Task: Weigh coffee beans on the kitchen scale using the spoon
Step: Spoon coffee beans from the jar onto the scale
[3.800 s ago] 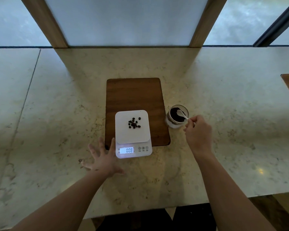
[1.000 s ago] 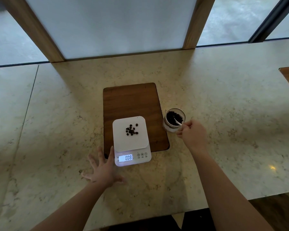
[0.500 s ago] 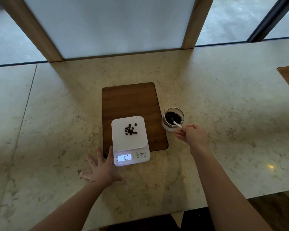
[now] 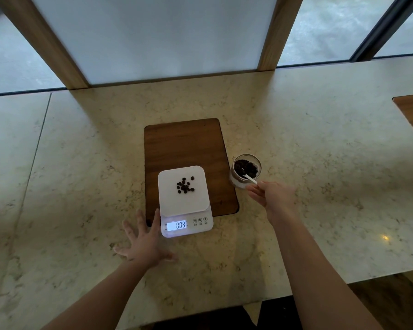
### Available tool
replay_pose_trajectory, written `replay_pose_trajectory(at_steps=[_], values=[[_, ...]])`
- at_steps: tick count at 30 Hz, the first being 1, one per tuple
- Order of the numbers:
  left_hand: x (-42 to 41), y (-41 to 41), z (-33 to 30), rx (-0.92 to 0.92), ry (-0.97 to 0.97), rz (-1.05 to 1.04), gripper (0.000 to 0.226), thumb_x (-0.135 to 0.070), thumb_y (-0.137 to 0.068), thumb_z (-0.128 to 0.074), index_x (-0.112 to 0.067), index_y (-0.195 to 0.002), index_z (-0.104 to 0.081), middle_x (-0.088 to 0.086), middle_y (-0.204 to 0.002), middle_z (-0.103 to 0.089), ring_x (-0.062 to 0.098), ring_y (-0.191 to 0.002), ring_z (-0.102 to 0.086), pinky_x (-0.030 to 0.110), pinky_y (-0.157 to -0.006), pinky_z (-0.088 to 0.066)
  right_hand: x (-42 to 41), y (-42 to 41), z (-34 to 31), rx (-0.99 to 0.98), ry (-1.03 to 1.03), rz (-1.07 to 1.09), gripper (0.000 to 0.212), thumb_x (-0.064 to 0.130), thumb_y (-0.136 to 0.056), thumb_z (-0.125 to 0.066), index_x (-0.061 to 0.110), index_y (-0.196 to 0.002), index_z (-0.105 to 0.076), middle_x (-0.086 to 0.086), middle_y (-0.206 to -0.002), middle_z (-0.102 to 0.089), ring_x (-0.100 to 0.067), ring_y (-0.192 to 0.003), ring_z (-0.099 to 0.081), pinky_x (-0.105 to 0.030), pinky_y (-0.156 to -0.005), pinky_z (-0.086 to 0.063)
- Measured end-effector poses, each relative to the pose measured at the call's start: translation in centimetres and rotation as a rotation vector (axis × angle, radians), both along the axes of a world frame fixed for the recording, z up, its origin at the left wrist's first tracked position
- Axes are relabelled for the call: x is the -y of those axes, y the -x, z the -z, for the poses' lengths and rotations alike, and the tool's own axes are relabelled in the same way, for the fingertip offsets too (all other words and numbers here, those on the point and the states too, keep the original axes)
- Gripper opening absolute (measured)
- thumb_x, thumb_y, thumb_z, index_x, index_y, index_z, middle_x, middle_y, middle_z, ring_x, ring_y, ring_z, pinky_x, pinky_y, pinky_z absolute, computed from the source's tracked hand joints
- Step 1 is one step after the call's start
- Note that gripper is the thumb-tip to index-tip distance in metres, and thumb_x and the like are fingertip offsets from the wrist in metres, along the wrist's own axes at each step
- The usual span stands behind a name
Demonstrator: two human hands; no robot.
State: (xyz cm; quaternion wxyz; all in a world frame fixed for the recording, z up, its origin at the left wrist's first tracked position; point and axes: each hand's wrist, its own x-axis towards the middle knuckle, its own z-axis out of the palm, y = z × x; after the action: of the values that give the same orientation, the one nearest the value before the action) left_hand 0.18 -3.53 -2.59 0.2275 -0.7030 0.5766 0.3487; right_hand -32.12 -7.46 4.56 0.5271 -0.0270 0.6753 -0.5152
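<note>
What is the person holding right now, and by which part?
The right hand pinches the white spoon by its handle end, its bowl in the jar of beans. The left hand lies flat, holding nothing.

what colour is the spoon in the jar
White. The spoon shows as a thin white handle leaning out of the glass jar of dark beans, in the head view.

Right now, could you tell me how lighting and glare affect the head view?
Head view: dim and backlit by the windows; the scale display glows brightly yet reads 008; a small glare spot on the counter; wide-angle bending at the edges.
</note>
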Motion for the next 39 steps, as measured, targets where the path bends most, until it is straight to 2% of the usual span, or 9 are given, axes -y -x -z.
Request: replay_pose_trajectory(at_steps=[8, 13, 17, 21, 25, 28, 34, 39], values=[[0.0, -0.1, 0.2, -0.007, -0.002, 0.000, 0.161, -0.074, -0.049, -0.089, -0.057, -0.132, 0.048, -0.004, -0.148, 0.058, 0.043, -0.131, 0.053, 0.090, -0.101, -0.001, 0.1, -0.3, -0.1, 0.016, -0.005, 0.012, 0.010, -0.003, -0.098, -0.056, -0.011, -0.102, -0.061, -0.015, -0.065, -0.077, -0.020, -0.062, -0.078, -0.024, -0.050, -0.061], [0.0, 0.0, -0.1, -0.003, -0.005, 0.006, 0.158, -0.075, -0.051, -0.087, -0.056, -0.133, 0.046, -0.004, -0.154, 0.052, 0.044, -0.138, 0.048, 0.090, -0.101, -0.003, 0.0, -0.3, -0.1, -0.001, 0.005, -0.012, 0.014, -0.001, -0.100, -0.053, -0.009, -0.109, -0.060, -0.021, -0.083, -0.076, -0.018, -0.064, -0.078, -0.023, -0.050, -0.059], [0.0, 0.1, -0.3, -0.002, 0.000, 0.006, 0.157, -0.075, -0.051, -0.087, -0.057, -0.131, 0.048, -0.003, -0.155, 0.051, 0.044, -0.138, 0.047, 0.089, -0.102, -0.003, -0.2, -0.1, 0.0, 0.020, 0.013, 0.004, 0.014, -0.002, -0.099, -0.055, -0.011, -0.108, -0.062, -0.018, -0.076, -0.077, -0.021, -0.066, -0.078, -0.025, -0.052, -0.060], [-0.1, 0.2, -0.5, -0.002, -0.005, 0.011, 0.157, -0.072, -0.053, -0.088, -0.053, -0.138, 0.042, -0.002, -0.152, 0.054, 0.044, -0.137, 0.049, 0.089, -0.103, -0.001, 0.0, -0.2, -0.1, 0.067, 0.016, 0.037, 0.012, -0.004, -0.099, -0.053, -0.011, -0.107, -0.060, -0.020, -0.076, -0.076, -0.021, -0.061, -0.078, -0.025, -0.050, -0.060], [-0.2, 0.2, -0.5, -0.008, -0.004, 0.012, 0.157, -0.069, -0.055, -0.089, -0.053, -0.138, 0.043, -0.003, -0.150, 0.056, 0.043, -0.133, 0.052, 0.089, -0.103, -0.001, 0.0, -0.1, -0.4, 0.123, 0.029, 0.067, 0.009, -0.007, -0.100, -0.051, -0.009, -0.098, -0.060, -0.014, -0.061, -0.075, -0.020, -0.056, -0.076, -0.024, -0.048, -0.060], [-0.1, 0.1, -0.6, -0.010, -0.007, 0.006, 0.157, -0.069, -0.055, -0.090, -0.054, -0.137, 0.043, -0.003, -0.151, 0.055, 0.043, -0.132, 0.053, 0.089, -0.102, 0.000, -0.1, -0.2, -0.4, 0.120, 0.020, 0.066, 0.010, -0.006, -0.100, -0.052, -0.010, -0.096, -0.060, -0.014, -0.062, -0.076, -0.020, -0.058, -0.077, -0.025, -0.048, -0.060], [-0.1, 0.3, -0.9, -0.008, -0.015, 0.011, 0.157, -0.067, -0.056, -0.090, -0.052, -0.141, 0.040, -0.002, -0.151, 0.055, 0.044, -0.134, 0.051, 0.089, -0.102, 0.000, -0.5, -0.4, 0.1, 0.059, 0.041, 0.040, 0.009, -0.003, -0.100, -0.054, -0.006, -0.107, -0.060, -0.013, -0.071, -0.079, -0.024, -0.070, -0.079, -0.027, -0.054, -0.061], [-0.2, 0.4, -1.0, -0.006, -0.012, 0.014, 0.155, -0.065, -0.058, -0.090, -0.051, -0.144, 0.038, -0.001, -0.153, 0.053, 0.044, -0.136, 0.049, 0.089, -0.104, -0.001, -0.7, -0.5, 0.1, 0.028, 0.043, 0.031, 0.006, -0.001, -0.102, -0.054, -0.001, -0.105, -0.059, -0.013, -0.072, -0.079, -0.025, -0.074, -0.080, -0.027, -0.057, -0.062]])
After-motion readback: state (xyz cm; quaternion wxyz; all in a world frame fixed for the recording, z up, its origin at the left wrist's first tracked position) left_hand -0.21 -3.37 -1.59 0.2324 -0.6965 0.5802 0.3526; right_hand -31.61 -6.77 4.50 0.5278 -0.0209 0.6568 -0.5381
